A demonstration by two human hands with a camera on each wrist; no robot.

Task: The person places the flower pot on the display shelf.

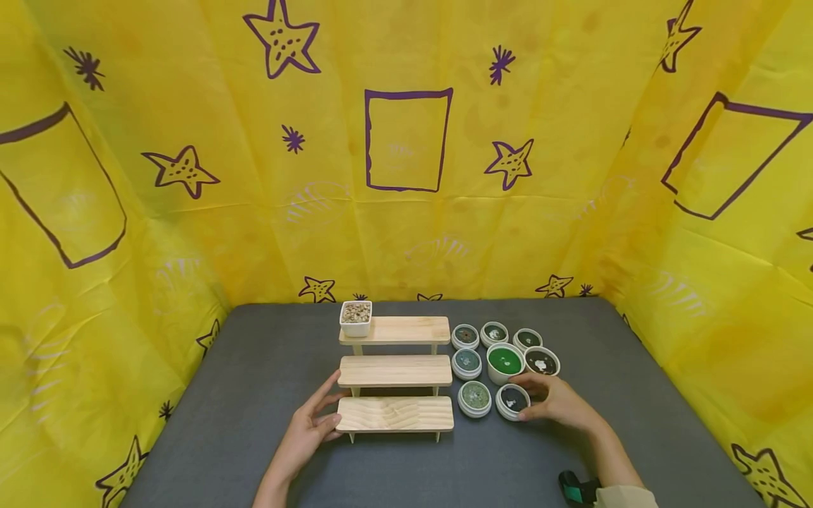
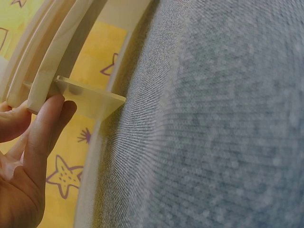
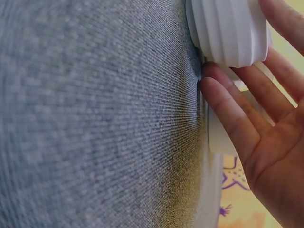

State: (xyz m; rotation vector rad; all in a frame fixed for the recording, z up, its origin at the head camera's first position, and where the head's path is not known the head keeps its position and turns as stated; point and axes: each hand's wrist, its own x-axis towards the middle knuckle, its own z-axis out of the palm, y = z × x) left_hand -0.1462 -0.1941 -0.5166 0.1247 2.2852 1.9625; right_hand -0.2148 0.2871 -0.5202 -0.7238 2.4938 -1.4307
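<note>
A three-step wooden display stand (image 1: pixel 395 371) stands on the dark grey table. My left hand (image 1: pixel 305 434) holds its left end, with fingertips at the lower two shelves; the left wrist view shows the lowest shelf's end between thumb and fingers (image 2: pixel 42 128). On the top shelf's left end sits a small square white bowl (image 1: pixel 356 326) of pale, gravel-like bits. To the right of the stand, my right hand (image 1: pixel 559 403) grips a small round white pot (image 1: pixel 510 408) with dark contents. Its ribbed side shows between the thumb and fingers (image 3: pixel 228 104) in the right wrist view.
Several round white pots cluster right of the stand, among them a bigger one with bright green contents (image 1: pixel 505 361) and a grey-green one (image 1: pixel 474 398). A black-and-green object (image 1: pixel 574 488) lies by the right sleeve (image 1: pixel 625 496). Yellow patterned cloth (image 1: pixel 406 233) encloses the table.
</note>
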